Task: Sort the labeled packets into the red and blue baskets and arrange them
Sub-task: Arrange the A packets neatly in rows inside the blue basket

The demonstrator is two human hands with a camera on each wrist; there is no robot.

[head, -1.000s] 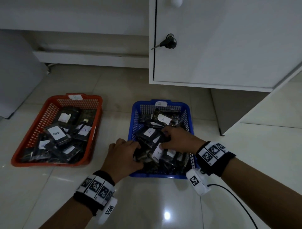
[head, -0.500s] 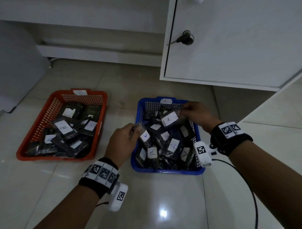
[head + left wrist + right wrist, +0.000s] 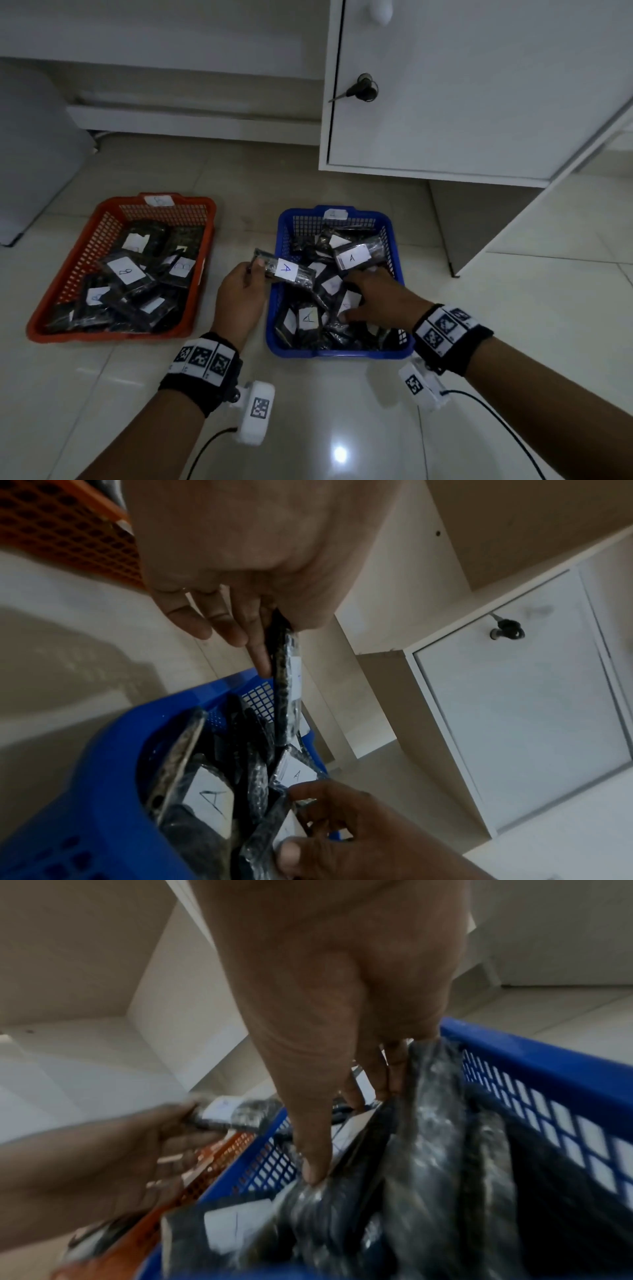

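A red basket (image 3: pixel 85 253) at the left holds dark packets with white B labels. To its right, the blue basket (image 3: pixel 335 353) holds packets labelled A. My left hand (image 3: pixel 253 272) pinches one A packet (image 3: pixel 286 270) by its end, held level above the blue basket's left rim; it appears edge-on (image 3: pixel 284 683) in the left wrist view. My right hand (image 3: pixel 363 294) is down in the middle of the blue basket (image 3: pixel 548 1064), thumb and fingers closed round upright packets (image 3: pixel 428 1123). Just beyond it another A packet (image 3: pixel 356 257) lies on the pile.
A white cupboard door (image 3: pixel 479 102) with a key in its lock (image 3: pixel 363 89) stands behind the blue basket. A grey panel (image 3: pixel 30 154) rises at the far left. Glossy floor tiles (image 3: pixel 325 428) lie in front; cables trail from both wrist cameras.
My left hand has lifted an A packet from the blue basket up over its left rim. My right hand carried another A packet to the far end, left it there, and returned to the middle.
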